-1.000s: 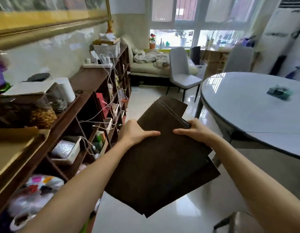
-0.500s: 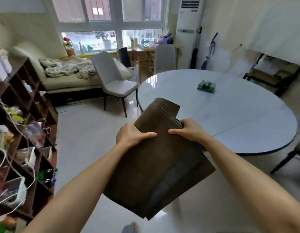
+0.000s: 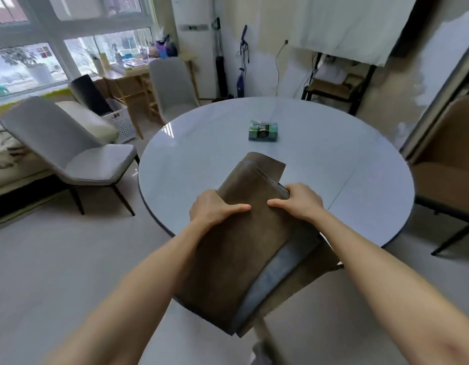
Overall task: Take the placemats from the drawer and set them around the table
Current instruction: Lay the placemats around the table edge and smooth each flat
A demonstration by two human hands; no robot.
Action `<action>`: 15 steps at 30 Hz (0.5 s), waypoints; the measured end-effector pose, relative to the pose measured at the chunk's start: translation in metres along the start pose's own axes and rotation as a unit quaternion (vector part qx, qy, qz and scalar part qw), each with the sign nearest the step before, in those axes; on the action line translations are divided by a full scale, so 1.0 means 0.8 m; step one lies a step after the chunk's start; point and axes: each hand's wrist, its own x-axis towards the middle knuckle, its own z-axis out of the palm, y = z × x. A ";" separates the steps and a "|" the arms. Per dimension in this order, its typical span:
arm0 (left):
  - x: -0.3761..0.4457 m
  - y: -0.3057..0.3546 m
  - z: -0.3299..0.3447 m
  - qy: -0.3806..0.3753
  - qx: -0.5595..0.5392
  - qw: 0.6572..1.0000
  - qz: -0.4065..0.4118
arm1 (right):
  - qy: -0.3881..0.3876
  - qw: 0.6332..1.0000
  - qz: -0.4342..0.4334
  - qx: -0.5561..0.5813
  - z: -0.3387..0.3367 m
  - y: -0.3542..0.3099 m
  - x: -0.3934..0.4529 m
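The placemats (image 3: 236, 259) are a stack of thin, flat, dark brown sheets with a matte, slightly rough surface, like suede or felt. They are rectangular. The stack is fanned a little: the far edges show as several thin layers, and at the near right side a lower sheet with a smoother grey-blue face comes out from under the top one. The long axis of the stack runs from the person toward the middle of the desk, tilted a little to the right at the far end. The far short edge is over the desk; the near end hangs in front of the desk's near rim, above the floor. I cannot tell if the stack touches the desk top.

The left hand (image 3: 215, 209) holds the left long edge of the stack, with the thumb lying flat on the top sheet and the fingers hidden below. The right hand (image 3: 301, 201) holds the right long edge in the same grip, thumb on top. The two thumbs point at each other and stay a little apart.

The desk (image 3: 346, 159) is round, with a smooth, glossy, pale grey top and a dark thin rim. Beyond the placemats, near the desk's centre, lies a small green packet (image 3: 263, 130).
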 end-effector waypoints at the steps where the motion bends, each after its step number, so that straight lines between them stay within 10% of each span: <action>1: 0.024 0.007 0.009 -0.004 -0.002 1.000 0.005 | 0.007 1.000 0.005 -0.007 -0.002 0.006 0.023; 15: 0.283 0.069 0.055 -0.046 -0.034 0.997 -0.057 | 0.002 0.996 0.050 -0.074 -0.016 0.022 0.297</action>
